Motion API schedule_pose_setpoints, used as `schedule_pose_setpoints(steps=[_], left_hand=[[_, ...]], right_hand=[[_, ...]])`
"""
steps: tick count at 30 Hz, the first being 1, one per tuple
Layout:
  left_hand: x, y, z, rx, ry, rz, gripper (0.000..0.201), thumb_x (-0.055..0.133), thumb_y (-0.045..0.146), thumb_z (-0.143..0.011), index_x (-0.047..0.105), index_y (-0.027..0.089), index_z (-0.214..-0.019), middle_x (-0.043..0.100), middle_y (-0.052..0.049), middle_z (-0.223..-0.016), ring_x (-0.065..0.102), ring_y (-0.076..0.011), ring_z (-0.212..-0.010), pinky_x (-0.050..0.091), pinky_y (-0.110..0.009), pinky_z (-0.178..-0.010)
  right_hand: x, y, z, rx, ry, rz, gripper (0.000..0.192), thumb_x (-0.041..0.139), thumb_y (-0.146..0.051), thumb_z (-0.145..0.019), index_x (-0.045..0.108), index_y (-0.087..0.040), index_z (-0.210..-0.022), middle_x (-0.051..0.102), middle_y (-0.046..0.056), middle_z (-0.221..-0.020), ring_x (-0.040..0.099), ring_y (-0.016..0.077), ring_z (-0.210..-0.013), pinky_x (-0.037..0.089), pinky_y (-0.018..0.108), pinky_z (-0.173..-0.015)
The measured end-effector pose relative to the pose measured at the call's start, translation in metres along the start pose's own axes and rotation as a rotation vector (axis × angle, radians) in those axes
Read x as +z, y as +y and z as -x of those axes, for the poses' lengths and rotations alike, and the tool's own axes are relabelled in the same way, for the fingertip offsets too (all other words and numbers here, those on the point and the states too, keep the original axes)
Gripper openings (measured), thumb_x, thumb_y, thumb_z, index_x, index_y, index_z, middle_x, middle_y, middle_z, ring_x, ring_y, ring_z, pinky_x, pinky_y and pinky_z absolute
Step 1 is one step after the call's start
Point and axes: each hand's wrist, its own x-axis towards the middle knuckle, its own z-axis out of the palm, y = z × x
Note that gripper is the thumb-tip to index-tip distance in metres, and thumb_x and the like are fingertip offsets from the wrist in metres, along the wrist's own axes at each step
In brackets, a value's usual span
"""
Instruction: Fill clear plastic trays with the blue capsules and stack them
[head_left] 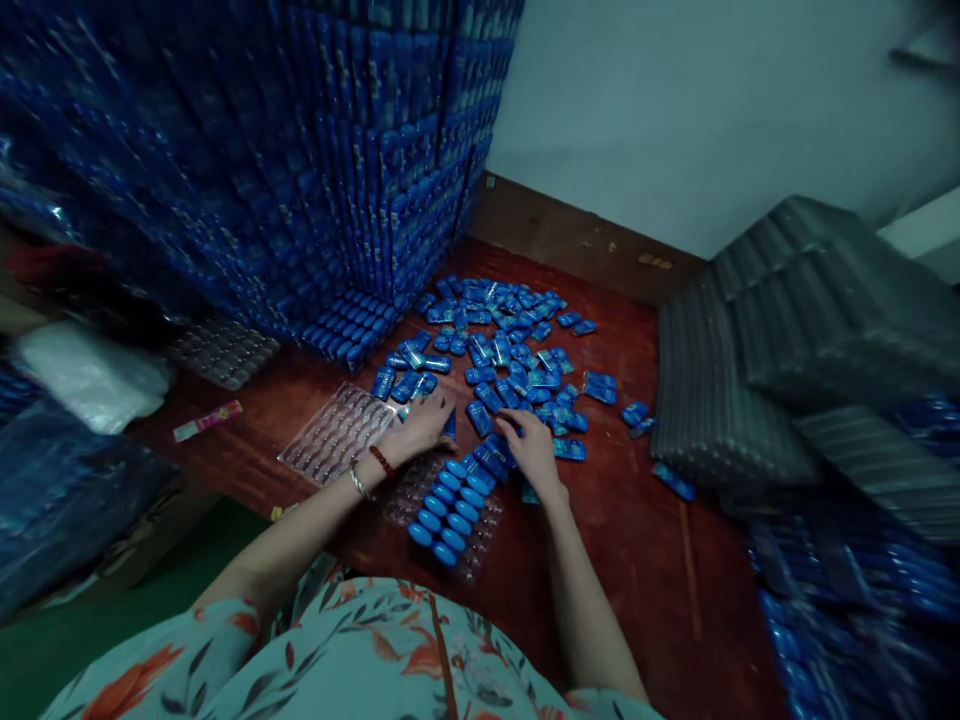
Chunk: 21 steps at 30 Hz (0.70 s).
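Note:
My left hand (429, 418) is closed, fingers bent down around a small blue packet (450, 426) at the upper edge of a clear plastic tray (480, 545). Two columns of glossy blue oval pieces (448, 508) sit in the middle of that tray, with shiny blue packets (491, 458) at its far end. Over these packets my right hand (532, 448) is curled, thumb and fingertips drawn together; what they pinch is hard to make out. A loose heap of blue packets (517, 350) spreads beyond both hands.
A second clear tray (330, 435) lies left of my left forearm. Tall stacks of filled blue trays (360, 150) rise at the back left. Stacked grey trays (720, 370) stand right, with more blue packs (847, 600) below. A white plastic bag (94, 375) lies far left.

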Motion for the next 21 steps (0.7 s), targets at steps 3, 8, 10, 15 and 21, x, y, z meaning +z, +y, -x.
schedule_pose_setpoints(steps=[3, 8, 10, 15, 21], left_hand=[[0.004, -0.003, -0.008, 0.017, -0.036, 0.039, 0.062, 0.077, 0.032, -0.064, 0.05, 0.015, -0.117, 0.05, -0.016, -0.117, 0.051, -0.0348, -0.11, 0.043, -0.044, -0.089], [0.002, -0.012, 0.004, 0.059, -0.036, 0.095, 0.072, 0.071, 0.022, -0.069, 0.036, 0.017, -0.132, 0.041, -0.015, -0.129, 0.053, -0.0275, -0.11, 0.048, -0.036, -0.087], [0.002, -0.014, 0.012, 0.116, -0.023, 0.083, 0.069, 0.067, 0.018, -0.072, 0.036, 0.019, -0.133, 0.039, -0.014, -0.131, 0.051, -0.0275, -0.113, 0.046, -0.037, -0.09], [0.005, -0.022, 0.02, 0.198, -0.005, 0.031, 0.05, 0.052, 0.019, -0.085, 0.041, 0.022, -0.133, 0.048, -0.011, -0.12, 0.051, -0.024, -0.11, 0.045, -0.036, -0.092], [0.004, -0.036, 0.023, 0.182, 0.056, 0.167, 0.044, 0.05, 0.029, -0.087, 0.047, 0.02, -0.13, 0.049, -0.012, -0.12, 0.05, -0.0235, -0.111, 0.042, -0.039, -0.098]], right_hand=[[0.012, -0.006, -0.016, 0.04, -0.068, 0.024, 0.035, 0.048, -0.033, -0.086, 0.059, -0.02, -0.117, 0.064, 0.009, -0.105, 0.06, 0.023, -0.094, 0.046, 0.034, -0.081], [0.033, -0.02, -0.035, 0.014, -0.272, 0.135, 0.05, 0.067, -0.026, -0.073, 0.053, -0.024, -0.122, 0.056, 0.01, -0.117, 0.062, 0.025, -0.09, 0.046, 0.031, -0.073], [0.035, -0.022, -0.039, 0.009, -0.267, 0.108, 0.044, 0.068, -0.025, -0.071, 0.057, -0.023, -0.114, 0.058, 0.01, -0.112, 0.062, 0.025, -0.088, 0.046, 0.031, -0.072], [0.025, -0.007, -0.033, 0.04, -0.149, -0.022, 0.036, 0.054, -0.023, -0.078, 0.052, -0.017, -0.113, 0.061, 0.008, -0.104, 0.06, 0.0217, -0.091, 0.047, 0.032, -0.078], [0.0, 0.016, 0.028, 0.3, 0.092, -0.812, 0.041, 0.058, -0.042, -0.076, 0.051, -0.023, -0.112, 0.061, 0.0, -0.087, 0.059, 0.016, -0.07, 0.052, 0.03, -0.06]])
